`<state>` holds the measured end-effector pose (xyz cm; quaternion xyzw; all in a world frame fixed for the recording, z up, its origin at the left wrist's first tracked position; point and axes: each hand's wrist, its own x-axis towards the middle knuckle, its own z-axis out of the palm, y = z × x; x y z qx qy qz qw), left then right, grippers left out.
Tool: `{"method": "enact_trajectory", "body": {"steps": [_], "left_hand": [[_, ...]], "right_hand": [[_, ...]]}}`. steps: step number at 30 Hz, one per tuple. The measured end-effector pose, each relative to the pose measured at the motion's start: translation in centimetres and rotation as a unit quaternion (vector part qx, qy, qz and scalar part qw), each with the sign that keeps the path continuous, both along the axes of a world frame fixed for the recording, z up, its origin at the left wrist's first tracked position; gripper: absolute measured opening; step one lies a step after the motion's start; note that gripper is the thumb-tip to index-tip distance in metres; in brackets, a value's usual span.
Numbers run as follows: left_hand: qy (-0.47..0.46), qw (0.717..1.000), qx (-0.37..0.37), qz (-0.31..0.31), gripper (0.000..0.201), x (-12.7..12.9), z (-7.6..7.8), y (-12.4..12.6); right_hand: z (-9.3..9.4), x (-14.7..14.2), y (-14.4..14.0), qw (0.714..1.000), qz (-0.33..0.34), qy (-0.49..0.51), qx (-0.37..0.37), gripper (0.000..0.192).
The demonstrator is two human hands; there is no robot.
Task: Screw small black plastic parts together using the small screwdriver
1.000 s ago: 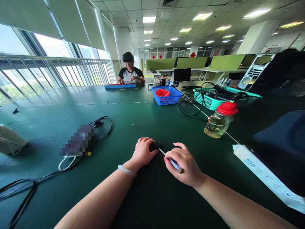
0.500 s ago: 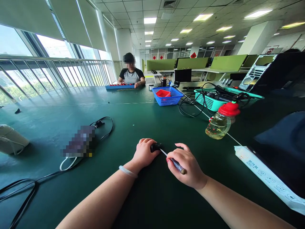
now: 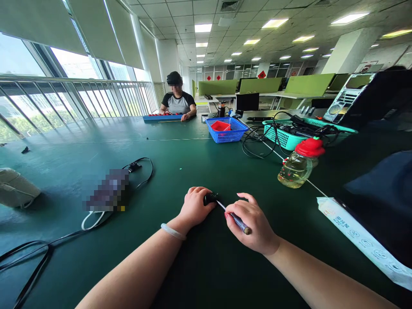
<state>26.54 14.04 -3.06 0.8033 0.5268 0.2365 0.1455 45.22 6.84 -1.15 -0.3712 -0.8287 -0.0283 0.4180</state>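
My left hand (image 3: 194, 207) rests on the dark green table (image 3: 180, 159) and is curled around a small black part (image 3: 210, 198). My right hand (image 3: 252, 225) grips a thin screwdriver (image 3: 234, 218) with a bluish handle and a brown end cap. Its metal shaft slants up and left, and its tip meets the black part at my left fingers. A pale bangle (image 3: 173, 231) sits on my left wrist. How much of the black part lies inside my left fist is hidden.
A red-capped bottle of yellowish liquid (image 3: 298, 163) stands to the right, a white printed packet (image 3: 357, 236) nearer. A blue basket (image 3: 225, 129), a teal basket (image 3: 289, 131) of cables, a black cable (image 3: 141, 169) and a seated person (image 3: 178, 101) lie beyond.
My hands have barely moved; the view shifted slightly. The person at the far end has changed the position of their hands on the blue tray.
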Motion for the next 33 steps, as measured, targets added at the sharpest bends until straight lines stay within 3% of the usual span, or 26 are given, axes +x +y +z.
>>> {"method": "enact_trajectory", "body": {"steps": [24,33], "left_hand": [[0.005,1.000,-0.013,-0.003,0.032,-0.05,0.16,0.02],[0.003,1.000,-0.016,-0.007,0.034,-0.04,0.24,-0.13]], "right_hand": [[0.13,0.07,0.22,1.000,-0.012,0.011,-0.006,0.011],[-0.43,0.33,0.64,0.997,-0.022,0.069,-0.027,0.012]]}}
